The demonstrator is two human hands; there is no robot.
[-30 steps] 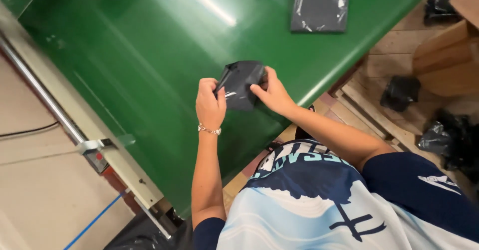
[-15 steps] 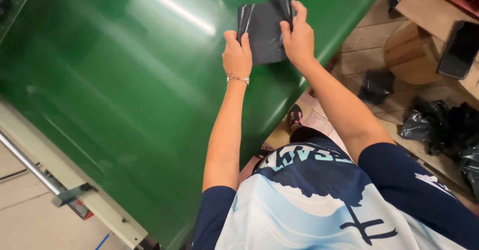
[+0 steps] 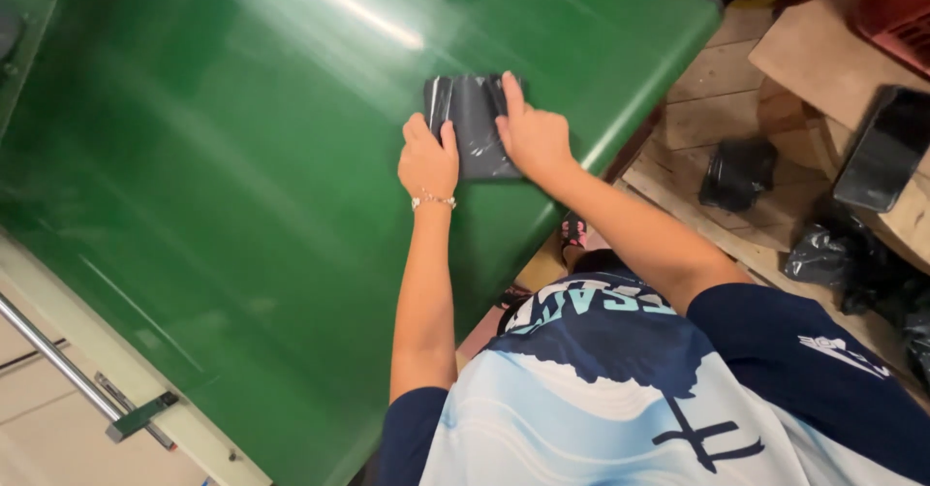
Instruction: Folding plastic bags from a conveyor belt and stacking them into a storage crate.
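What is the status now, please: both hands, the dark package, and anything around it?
Left hand and right hand pressing flat on dark grey plastic package. Package lying on green belt, near its edge. Belt around package bare.

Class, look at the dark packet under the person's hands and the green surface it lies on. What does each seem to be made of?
Packet: probably thin dark grey plastic film, glossy; it shows creases and white glints. Green surface: smooth, shiny, likely rubber or plastic sheet; a long light streak reflects off it.

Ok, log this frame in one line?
left hand: pressing dark grey plastic mailer bag | right hand: flat on bag | bag: lying on glossy green belt surface
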